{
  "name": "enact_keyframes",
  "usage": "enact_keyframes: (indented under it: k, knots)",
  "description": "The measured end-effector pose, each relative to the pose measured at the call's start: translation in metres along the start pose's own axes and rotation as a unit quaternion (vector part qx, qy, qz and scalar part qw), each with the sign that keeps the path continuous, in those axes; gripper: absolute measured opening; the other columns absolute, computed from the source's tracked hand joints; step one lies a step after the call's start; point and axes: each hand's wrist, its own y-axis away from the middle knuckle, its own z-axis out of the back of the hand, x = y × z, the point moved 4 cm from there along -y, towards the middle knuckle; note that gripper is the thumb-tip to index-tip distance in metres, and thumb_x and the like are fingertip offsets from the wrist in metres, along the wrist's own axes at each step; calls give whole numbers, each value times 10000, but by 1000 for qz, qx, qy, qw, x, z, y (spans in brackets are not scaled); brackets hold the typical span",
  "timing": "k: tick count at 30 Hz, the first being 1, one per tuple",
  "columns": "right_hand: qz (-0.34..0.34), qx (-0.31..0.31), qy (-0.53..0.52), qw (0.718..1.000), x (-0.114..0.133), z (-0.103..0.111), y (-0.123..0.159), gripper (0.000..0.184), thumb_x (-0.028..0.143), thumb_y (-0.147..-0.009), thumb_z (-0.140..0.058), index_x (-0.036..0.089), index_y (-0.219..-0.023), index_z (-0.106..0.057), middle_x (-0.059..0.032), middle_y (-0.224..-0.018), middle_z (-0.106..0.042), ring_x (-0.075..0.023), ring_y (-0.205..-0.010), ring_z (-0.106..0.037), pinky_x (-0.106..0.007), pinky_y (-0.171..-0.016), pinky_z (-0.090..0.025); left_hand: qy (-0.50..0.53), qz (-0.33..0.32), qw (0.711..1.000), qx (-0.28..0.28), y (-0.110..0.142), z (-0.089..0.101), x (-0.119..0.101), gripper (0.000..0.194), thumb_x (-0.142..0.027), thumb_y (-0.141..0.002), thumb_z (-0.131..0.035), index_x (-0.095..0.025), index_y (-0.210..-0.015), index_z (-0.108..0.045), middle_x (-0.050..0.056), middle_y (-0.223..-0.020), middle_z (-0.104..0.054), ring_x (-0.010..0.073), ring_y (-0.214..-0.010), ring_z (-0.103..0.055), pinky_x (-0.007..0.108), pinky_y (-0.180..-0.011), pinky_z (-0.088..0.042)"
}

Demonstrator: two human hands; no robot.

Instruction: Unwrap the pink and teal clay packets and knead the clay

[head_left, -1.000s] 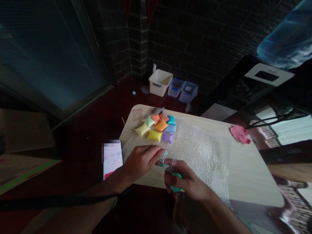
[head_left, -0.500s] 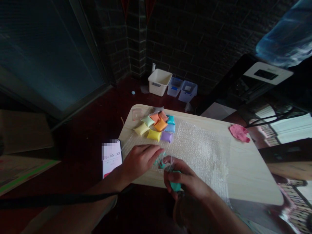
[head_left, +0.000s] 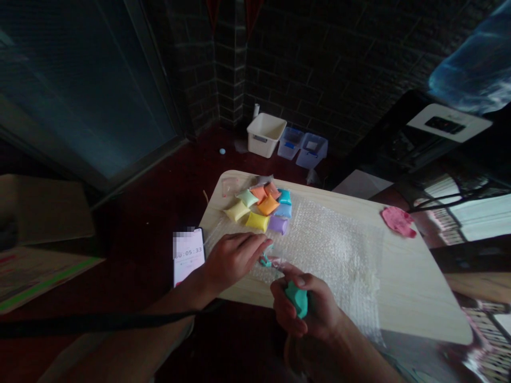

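Observation:
My right hand is closed around a lump of green modelling clay, its index finger stretched toward the left hand. Between the hands is a small clear plastic wrapper with green clay bits stuck to it. My left hand pinches this wrapper at its left side; its fingertips are partly hidden. Both hands are over the near edge of a sheet of bubble wrap. Just beyond them lie several packets of coloured clay, among them a yellow packet, a purple packet and an orange packet.
The pale wooden table carries a flattened pink clay piece at its right end. A phone showing a timer is by the left edge. Beyond, a white bin and two clear boxes stand on the floor.
My right hand has drawn slightly right and down, away from the left, so more of the green clay shows. The left hand stays with the wrapper. The view has shifted slightly.

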Motion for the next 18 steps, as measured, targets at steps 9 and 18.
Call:
enact_keyframes:
  k: [9,18]
  knots:
    - [-19,-17,16,1000,-7,-2,-1,510,398,-822,-608,275,-1317,-625,50,-597,-656,-93,-324,-449,-181,-356,-381,-15,-11,1000,22,3,0,-6,270,-211,-1078,-461,-147,-918,-669,16,-694,-753,156,-593,-718,278,-553,-508]
    - [-1,-44,56,997,0,1,1,516,381,-838,-598,242,-1335,-606,28,-623,-683,-114,-346,-513,-194,-360,-393,1,6,1000,-5,3,0,-1,213,-211,-1048,-532,-152,-892,-664,20,-749,-778,162,-616,-736,277,-583,-527]
